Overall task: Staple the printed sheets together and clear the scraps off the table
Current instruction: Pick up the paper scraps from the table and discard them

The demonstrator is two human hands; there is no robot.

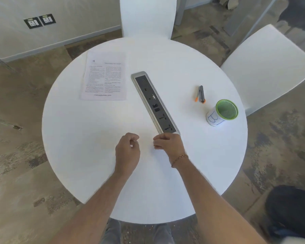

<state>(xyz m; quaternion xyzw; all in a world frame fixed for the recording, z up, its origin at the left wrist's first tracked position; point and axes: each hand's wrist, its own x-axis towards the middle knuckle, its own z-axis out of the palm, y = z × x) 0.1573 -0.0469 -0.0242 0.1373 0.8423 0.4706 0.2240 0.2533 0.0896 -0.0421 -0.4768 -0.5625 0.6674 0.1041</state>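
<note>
In the head view, a round white table (88, 138) fills the middle, and the person's two bare forearms reach onto it from 6 o'clock. The left hand (128, 151) is near the table centre, its fingers curled in loosely; something small and pale shows between the fingertips, but it is too small to tell if it is a scrap. The right hand (168, 142) is just beside it, toward 3 o'clock, also curled, and whether it holds anything cannot be told; a thin bracelet (180, 160) is on its wrist. This hand touches or covers the near end of a long grey socket strip (154, 101) that runs from the centre toward 11 o'clock. The printed sheets (104, 76) lie flat at 11 o'clock of the table, well apart from both hands. The stapler (200, 94) lies at 2 o'clock, and a green mesh cup (224, 112) with a paper label stands near it at 3 o'clock. White chairs (148, 16) stand behind the table.
</note>
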